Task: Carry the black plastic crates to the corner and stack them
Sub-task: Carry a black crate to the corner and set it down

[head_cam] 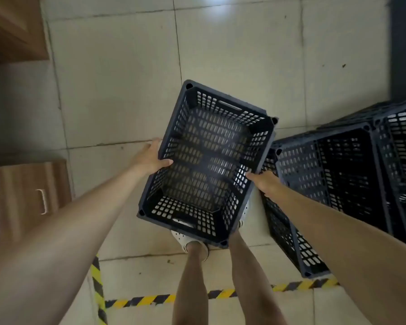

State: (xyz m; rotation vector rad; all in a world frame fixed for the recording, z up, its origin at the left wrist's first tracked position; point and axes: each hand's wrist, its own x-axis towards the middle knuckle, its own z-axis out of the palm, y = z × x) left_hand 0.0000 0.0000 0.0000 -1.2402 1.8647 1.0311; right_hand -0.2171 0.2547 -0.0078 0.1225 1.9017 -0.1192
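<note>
I hold an empty black perforated plastic crate (pixel 206 160) in the air above the tiled floor, open side up. My left hand (pixel 151 158) grips the rim of its left long side. On the opposite long side, my right hand (pixel 265 181) grips the rim. To the right, a stack of black crates (pixel 326 188) stands on the floor, with another stack of black crates (pixel 403 148) behind it against the right edge of the view.
A wooden drawer cabinet (pixel 21 198) with metal handles stands at the left, and another wooden unit (pixel 12 26) at the top left. Yellow-black hazard tape (pixel 155 299) marks the floor near my legs and white shoe (pixel 188 242). A dark panel (pixel 403 43) rises at the top right.
</note>
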